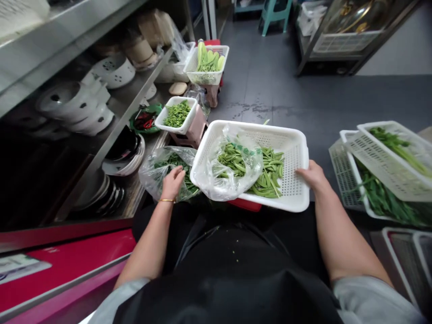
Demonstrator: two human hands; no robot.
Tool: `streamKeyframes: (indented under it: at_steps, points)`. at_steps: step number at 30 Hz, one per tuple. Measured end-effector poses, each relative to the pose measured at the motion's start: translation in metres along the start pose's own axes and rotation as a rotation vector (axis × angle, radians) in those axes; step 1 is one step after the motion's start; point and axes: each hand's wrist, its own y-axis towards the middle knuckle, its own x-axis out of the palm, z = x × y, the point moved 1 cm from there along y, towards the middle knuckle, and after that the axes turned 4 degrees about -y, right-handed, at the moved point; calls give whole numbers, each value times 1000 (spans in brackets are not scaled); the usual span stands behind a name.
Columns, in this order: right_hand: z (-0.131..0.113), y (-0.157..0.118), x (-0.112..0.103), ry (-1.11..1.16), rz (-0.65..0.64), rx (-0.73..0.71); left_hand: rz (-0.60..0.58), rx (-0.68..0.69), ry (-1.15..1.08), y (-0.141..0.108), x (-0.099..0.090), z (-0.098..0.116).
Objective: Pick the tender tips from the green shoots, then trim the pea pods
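A white plastic basket (293,180) is in front of my lap, slightly tilted. My right hand (311,174) grips its right rim, thumb on top. Flat green pea pods (270,173) lie in it, and a clear plastic bag (216,184) with more pods sits in its left half. My left hand (173,183) is off the basket, left of it, over another clear bag (151,173) of leafy greens (173,161). Its fingers are loosely bent and apart, with nothing visible in them; whether they touch the bag I cannot tell.
Ahead on the left stand a small basket of chopped greens (177,113) and a basket of pale green gourds (209,60). A metal shelf (135,96) with white bowls (77,105) runs along my left. Stacked vegetable baskets (388,166) are at my right.
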Motion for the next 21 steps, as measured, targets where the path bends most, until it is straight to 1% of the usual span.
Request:
streamKeyframes:
  at_steps: [1,2,3,4,6,8,9,11,14,16,19,20,21]
  points:
    - [-1,-3,0,-2,2,-10,-48,109,31,5,4,17]
    - [-1,-6,0,-4,0,-15,-125,204,71,8,13,34]
    - [-1,-10,1,-9,-2,-18,-219,278,127,8,27,49]
    - [-1,-14,1,-16,-7,-21,-302,321,202,6,42,61]
    - [-1,-25,0,-35,-26,-24,-421,334,381,-4,74,75]
    - [-1,-36,-1,-64,-53,-23,-483,326,555,-19,97,82]
    - [-1,-41,-1,-78,-69,-22,-486,335,621,-27,104,84]
    - [-3,-47,-2,-99,-99,-29,-464,364,702,-41,111,92]
    - [-10,-53,-3,-131,-133,-76,-459,408,707,-50,123,110]
    - [-17,-55,-3,-163,-157,-99,-492,435,670,-49,140,120]
    - [-27,-60,1,-194,-180,-120,-601,377,513,-38,170,121]
    - [-30,-62,2,-197,-186,-123,-633,346,449,-34,176,118]
    - [-32,-65,3,-197,-186,-127,-652,323,388,-29,178,116]
